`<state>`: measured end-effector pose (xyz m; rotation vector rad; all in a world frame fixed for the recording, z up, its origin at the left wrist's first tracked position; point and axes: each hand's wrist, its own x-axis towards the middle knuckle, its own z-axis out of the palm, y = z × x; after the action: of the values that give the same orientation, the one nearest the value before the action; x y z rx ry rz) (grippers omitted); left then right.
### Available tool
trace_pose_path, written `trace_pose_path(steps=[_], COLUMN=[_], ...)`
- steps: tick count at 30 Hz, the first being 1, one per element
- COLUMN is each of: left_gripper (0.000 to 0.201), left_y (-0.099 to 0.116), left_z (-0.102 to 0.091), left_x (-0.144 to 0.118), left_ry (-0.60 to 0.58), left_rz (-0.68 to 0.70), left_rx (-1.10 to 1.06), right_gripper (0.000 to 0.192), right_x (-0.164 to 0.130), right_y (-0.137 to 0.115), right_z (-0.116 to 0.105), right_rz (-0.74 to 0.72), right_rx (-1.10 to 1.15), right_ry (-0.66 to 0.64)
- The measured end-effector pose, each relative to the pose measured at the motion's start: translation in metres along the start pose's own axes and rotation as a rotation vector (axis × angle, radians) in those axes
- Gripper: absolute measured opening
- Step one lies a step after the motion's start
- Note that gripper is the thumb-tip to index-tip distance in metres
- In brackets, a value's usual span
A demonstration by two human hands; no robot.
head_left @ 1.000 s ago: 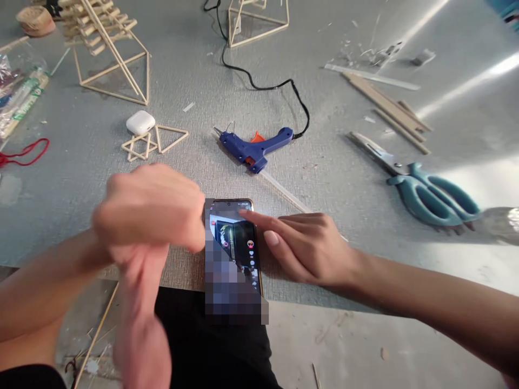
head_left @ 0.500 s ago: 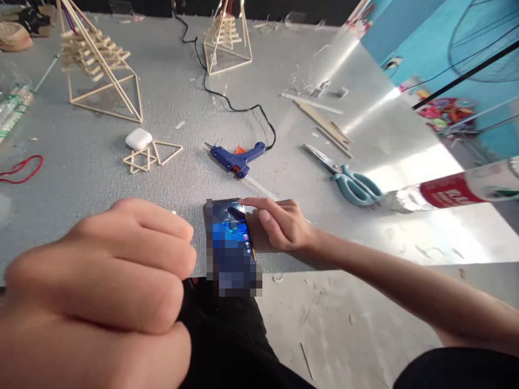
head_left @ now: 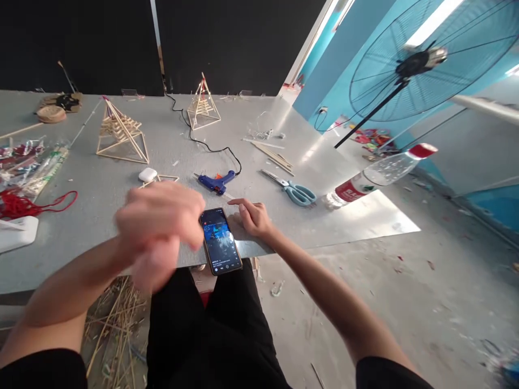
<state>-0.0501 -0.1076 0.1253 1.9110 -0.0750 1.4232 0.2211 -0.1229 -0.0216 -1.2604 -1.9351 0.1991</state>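
Note:
A smartphone (head_left: 221, 243) with a lit screen lies at the table's front edge, its lower end jutting past it. My left hand (head_left: 162, 221), blurred by motion, is raised to the phone's left with its fingers curled in; nothing shows in it. To the phone's right, my right hand (head_left: 253, 216) rests on the table, index finger stretched out beyond the phone's top right corner and the other fingers bent. It holds nothing. Beyond the hands lie a blue glue gun (head_left: 217, 182) and light-blue scissors (head_left: 292, 189).
Two stick pyramids (head_left: 121, 138) stand farther back. A white case (head_left: 147, 174) lies by small stick shapes, partly behind my left hand. A water bottle (head_left: 352, 189) lies at the right, red yarn (head_left: 24, 202) at the left. A large fan (head_left: 421, 62) stands beyond the table.
My view has widened and lifted. The left fist, close to the camera before, is now farther off and smaller. My right index finger has come away from the phone's top edge.

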Motion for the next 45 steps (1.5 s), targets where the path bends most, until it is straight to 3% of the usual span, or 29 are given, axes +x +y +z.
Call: trace_pose_path(steps=[4, 6, 9, 11, 14, 17, 23, 27, 37, 45], left_gripper=[0.043, 0.043, 0.047, 0.047, 0.047, 0.048, 0.05, 0.035, 0.016, 0.038], left_y=[-0.1, -0.138, -0.171, -0.182, -0.193, -0.202, -0.209, -0.205, -0.193, -0.194], left_z=[-0.015, -0.024, -0.031, -0.029, -0.026, -0.027, -0.032, -0.03, -0.026, -0.029], left_x=[0.001, -0.01, -0.028, -0.037, -0.044, -0.05, -0.056, -0.054, -0.046, -0.049], left_ry=[0.103, 0.117, 0.135, 0.14, 0.137, 0.119, 0.017, -0.011, -0.03, -0.039], left_rz=[-0.297, -0.422, -0.574, -0.657, -0.739, -0.78, -0.79, -0.783, -0.819, -0.801], left_rx=[-0.137, -0.194, -0.255, -0.296, -0.355, -0.395, -0.412, -0.367, -0.295, -0.331], right_gripper=[0.037, 0.036, 0.044, 0.055, 0.084, 0.104, 0.119, 0.127, 0.126, 0.114], right_x=[-0.001, -0.005, -0.021, -0.034, -0.05, -0.056, -0.057, -0.058, -0.059, -0.059], right_y=[0.002, -0.002, -0.015, -0.027, -0.042, -0.049, -0.047, -0.046, -0.048, -0.05], right_z=[0.001, 0.0, -0.006, -0.013, -0.021, -0.026, -0.027, -0.028, -0.029, -0.023], right_rz=[0.08, 0.137, 0.203, 0.21, 0.214, 0.251, 0.241, 0.243, 0.244, 0.308], right_rx=[0.026, 0.051, 0.113, 0.167, 0.232, 0.265, 0.227, 0.176, 0.201, 0.18], right_ry=[0.039, 0.076, 0.08, -0.016, -0.215, -0.308, -0.389, -0.417, -0.408, -0.34])
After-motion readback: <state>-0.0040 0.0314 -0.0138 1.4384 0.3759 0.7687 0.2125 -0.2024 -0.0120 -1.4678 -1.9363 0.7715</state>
